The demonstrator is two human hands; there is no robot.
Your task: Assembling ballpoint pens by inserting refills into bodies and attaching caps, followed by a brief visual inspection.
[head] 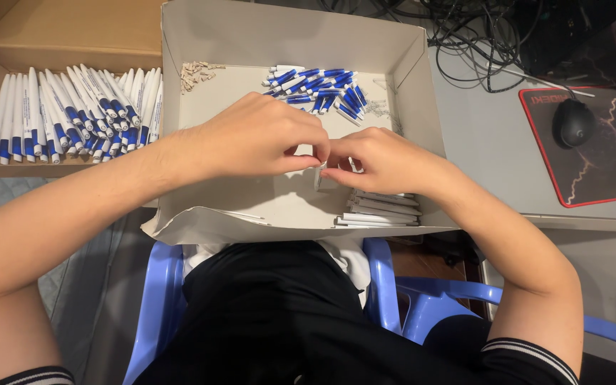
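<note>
Grey surface (pixel 493 150) stretched to my right, with a blue plastic chair (pixel 152 306) under me and a shallow white cardboard box (pixel 286 43) on my lap. Over the middle of that box my left hand (pixel 258 135) and right hand (pixel 386 160) met, fingertips pinched together on a small white pen part (pixel 319 173) that hung just below them; most of it was hidden by my fingers, so I could not tell which piece it was. Both grips were closed on that part, the left thumb and forefinger touching the right ones.

Just beneath my right hand, against the near wall of the box, lay a stack of white pen barrels (pixel 383 209). At the far end of the box sat a heap of blue-and-white pen pieces (pixel 319 89), with a small scatter of pale bits (pixel 195 73) in the far left corner.

Left of the white box stood a brown cardboard box (pixel 58 36) holding rows of finished white-and-blue pens (pixel 73 117). Well apart on the right, a black computer mouse (pixel 573 122) rested on a dark mouse pad with a red border (pixel 607 167), near a tangle of black cables (pixel 472 36).
</note>
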